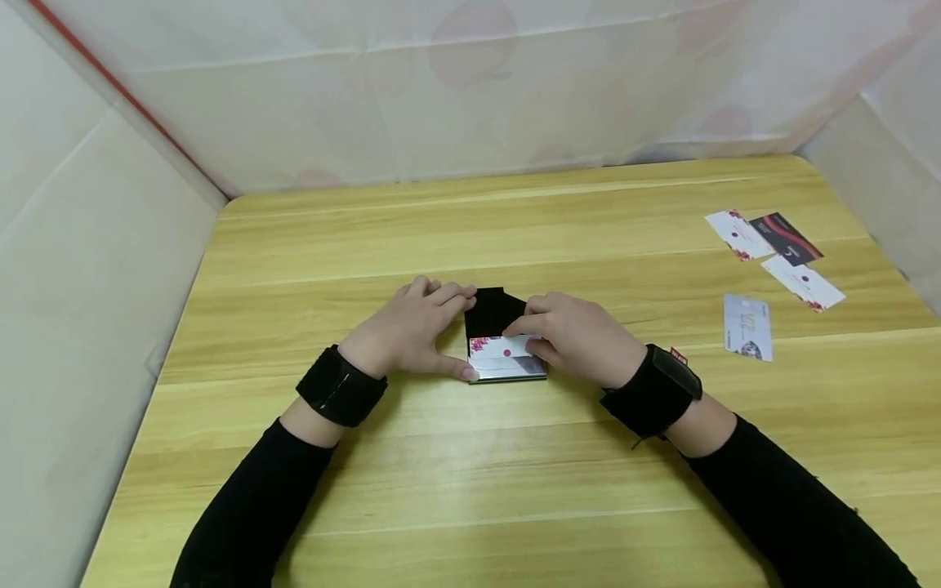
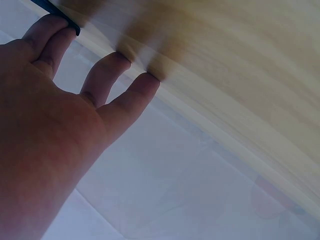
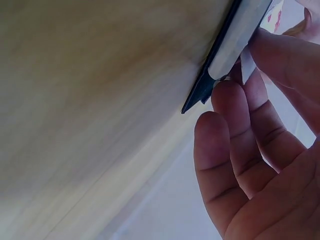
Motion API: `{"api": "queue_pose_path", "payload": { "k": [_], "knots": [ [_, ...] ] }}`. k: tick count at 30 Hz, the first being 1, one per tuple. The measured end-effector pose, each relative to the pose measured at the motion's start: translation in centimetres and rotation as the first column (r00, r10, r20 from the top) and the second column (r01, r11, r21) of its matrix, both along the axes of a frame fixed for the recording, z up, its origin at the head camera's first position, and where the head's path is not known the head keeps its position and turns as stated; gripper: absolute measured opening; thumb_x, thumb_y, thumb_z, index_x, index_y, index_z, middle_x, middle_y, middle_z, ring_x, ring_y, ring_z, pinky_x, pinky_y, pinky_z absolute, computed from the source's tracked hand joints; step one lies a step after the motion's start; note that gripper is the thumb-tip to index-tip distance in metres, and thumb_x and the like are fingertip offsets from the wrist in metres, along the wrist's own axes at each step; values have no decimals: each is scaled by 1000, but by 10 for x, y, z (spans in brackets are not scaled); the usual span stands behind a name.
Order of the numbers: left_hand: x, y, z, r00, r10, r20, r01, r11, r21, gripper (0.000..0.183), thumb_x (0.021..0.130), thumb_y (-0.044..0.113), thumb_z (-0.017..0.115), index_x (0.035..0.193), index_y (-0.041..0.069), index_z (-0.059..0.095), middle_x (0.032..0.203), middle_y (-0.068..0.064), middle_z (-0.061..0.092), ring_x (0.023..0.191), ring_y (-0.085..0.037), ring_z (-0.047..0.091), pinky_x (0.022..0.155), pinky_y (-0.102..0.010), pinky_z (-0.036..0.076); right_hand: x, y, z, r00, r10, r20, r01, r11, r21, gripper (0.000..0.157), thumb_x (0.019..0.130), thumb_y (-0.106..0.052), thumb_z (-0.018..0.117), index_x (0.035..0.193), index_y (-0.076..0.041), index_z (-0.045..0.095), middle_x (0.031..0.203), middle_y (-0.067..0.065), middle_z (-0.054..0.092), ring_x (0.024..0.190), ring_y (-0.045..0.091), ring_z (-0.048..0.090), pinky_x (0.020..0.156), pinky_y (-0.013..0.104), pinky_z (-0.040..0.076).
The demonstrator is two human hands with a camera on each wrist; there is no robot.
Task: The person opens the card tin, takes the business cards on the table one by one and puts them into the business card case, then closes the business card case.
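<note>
A card case (image 1: 494, 313) with a black lining lies opened on the table, its lid side towards the back and its shiny metal part towards the front. Across the front part lies a white card (image 1: 488, 349) with pink flowers. My left hand (image 1: 412, 331) holds the case at its left side, thumb on the front left corner and fingertips at the back left corner. From the right, my right hand (image 1: 581, 339) pinches the card near its right end. In the right wrist view, a white card corner (image 3: 247, 66) shows between thumb and fingers, beside the case's dark edge (image 3: 196, 95).
At the right of the wooden table (image 1: 441, 465) lie two white flowered cards (image 1: 739, 235) and a dark card (image 1: 788, 238), overlapping. A silver VIP card (image 1: 747, 327) lies nearer. Pale cloth walls (image 1: 470, 90) stand behind and at both sides.
</note>
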State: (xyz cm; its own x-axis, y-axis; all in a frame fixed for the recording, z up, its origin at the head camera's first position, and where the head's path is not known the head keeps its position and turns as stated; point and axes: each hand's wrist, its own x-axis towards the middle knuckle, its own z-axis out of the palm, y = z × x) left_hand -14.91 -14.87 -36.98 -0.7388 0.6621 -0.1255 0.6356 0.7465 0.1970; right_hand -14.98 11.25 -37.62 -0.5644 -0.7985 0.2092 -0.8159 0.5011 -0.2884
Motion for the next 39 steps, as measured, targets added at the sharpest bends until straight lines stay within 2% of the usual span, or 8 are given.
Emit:
{"api": "queue_pose_path", "payload": {
  "k": [14,19,23,30,34,37,39],
  "knots": [
    [-2,2,-1,1000,-8,6,8,1000,-19,107,65,86,49,144,13,40,150,7,29,112,-27,34,98,-46,32,4,0,-1,999,-34,33,31,996,80,25,84,-8,65,107,-16,73,93,-4,60,77,13,48,62,29,45],
    [-3,3,-1,1000,-15,-5,15,1000,-19,108,65,86,49,144,13,39,150,6,29,112,-27,35,99,-45,32,4,0,1,996,-79,43,76,995,65,21,84,-11,65,102,-17,73,97,-7,63,81,12,50,65,31,47],
    [-3,0,1,1000,-16,6,16,999,-28,108,66,85,50,145,12,38,151,6,28,112,-28,34,99,-45,32,4,-2,0,996,-76,38,73,995,72,16,84,-12,64,97,-17,72,94,-6,60,82,12,51,68,32,48],
    [0,0,-2,1000,-13,-6,13,1000,3,107,66,84,52,143,11,40,150,5,30,112,-27,34,98,-46,33,3,-2,-1,997,-74,36,72,996,61,20,84,-11,63,99,-21,71,95,-7,60,85,11,52,69,33,49],
    [0,1,-6,1000,-13,-25,14,1000,19,105,66,84,52,141,11,44,149,5,32,111,-26,34,97,-46,33,1,2,0,996,-74,51,72,997,30,22,87,-12,60,102,-22,70,96,-7,60,79,8,52,63,31,49],
    [0,1,-8,999,-8,-36,8,1000,21,104,66,84,53,140,12,45,148,5,32,111,-26,35,97,-46,33,-8,12,1,991,-123,54,123,992,12,24,89,-13,56,107,-22,70,97,-6,61,74,8,52,59,30,48],
    [1,1,-9,1000,-4,-31,4,1000,15,104,65,84,53,141,12,44,148,6,32,112,-27,35,98,-46,33,-17,23,2,981,-189,46,189,982,11,24,91,-14,56,110,-20,68,101,-4,63,77,10,55,62,32,49]
  ]
}}
